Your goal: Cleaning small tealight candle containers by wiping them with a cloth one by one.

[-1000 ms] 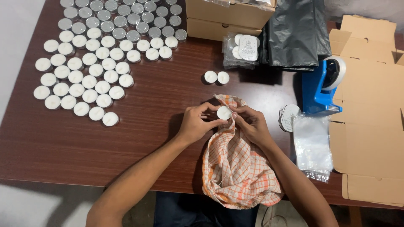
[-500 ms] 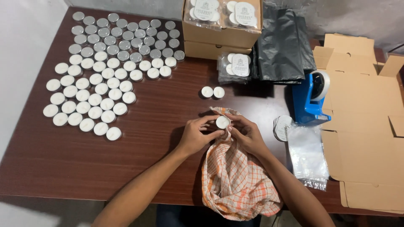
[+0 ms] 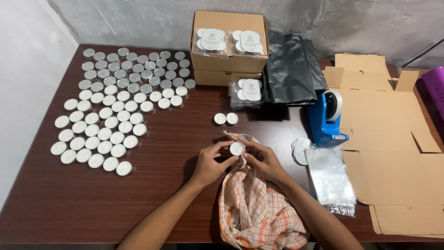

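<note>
Brown table (image 3: 152,194), boxed packets (image 3: 210,39), hand-held tealight (image 3: 237,148)

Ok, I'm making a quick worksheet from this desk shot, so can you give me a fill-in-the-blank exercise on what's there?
1. Both hands, the left hand and the right hand, hold one small white ____ between them.
2. Under the hands lies an orange checked ____ on the table.
3. The tape dispenser right of the hands is ____ in colour.
4. Just beyond the hands, ____ loose candles stand side by side.

Missing words: candle; cloth; blue; two
</note>
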